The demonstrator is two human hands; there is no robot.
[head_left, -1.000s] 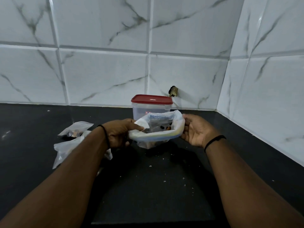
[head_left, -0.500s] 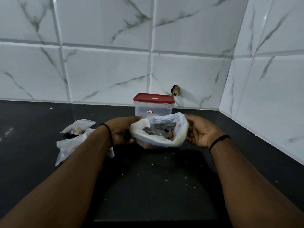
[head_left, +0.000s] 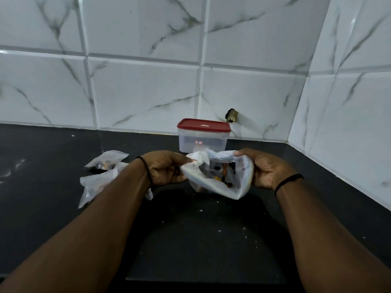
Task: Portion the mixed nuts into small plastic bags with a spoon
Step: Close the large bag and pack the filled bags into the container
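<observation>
Nut bag: held between my left hand and right hand, each grip pinching one rim end; mouth spans left-right, facing me.

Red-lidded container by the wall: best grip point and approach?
Probably take the red-lidded container by its two short clear side walls just under the lid, coming from above and in front. It stands upright with the tiled wall close behind, and the lid rim overhangs, giving fingers a stop.
</observation>
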